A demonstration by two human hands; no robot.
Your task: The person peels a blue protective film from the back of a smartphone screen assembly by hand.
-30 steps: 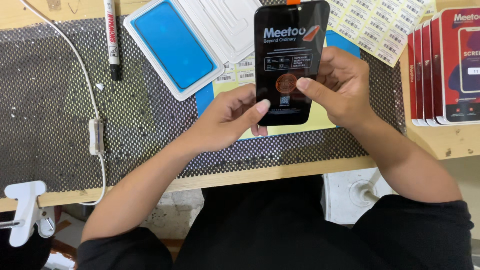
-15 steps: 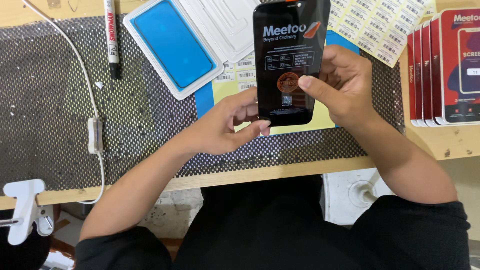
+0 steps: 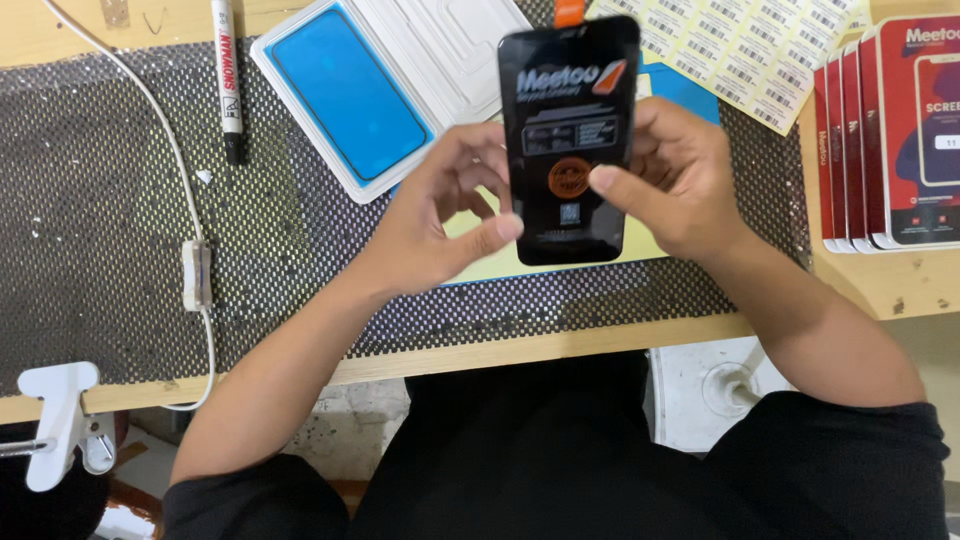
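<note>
A black phone screen panel (image 3: 568, 140) with printed film on its face and an orange tab at its top is held upright above the mat. My right hand (image 3: 675, 185) grips its right edge, thumb across the front. My left hand (image 3: 440, 215) touches its lower left edge with the thumb, the other fingers curled apart beside it. Under the panel lie a yellow sheet (image 3: 490, 262) and a blue sheet.
A white tray with a blue insert (image 3: 345, 90) lies behind my left hand on the black perforated mat (image 3: 120, 230). A marker pen (image 3: 228, 75), a white cable with switch (image 3: 195, 275), label sheets (image 3: 745, 45), red boxes (image 3: 900, 130) and a white clamp (image 3: 60, 420) surround it.
The panel has tilted slightly and moved a little toward me. My left hand has opened its fingers and shifted to the panel's lower left edge.
</note>
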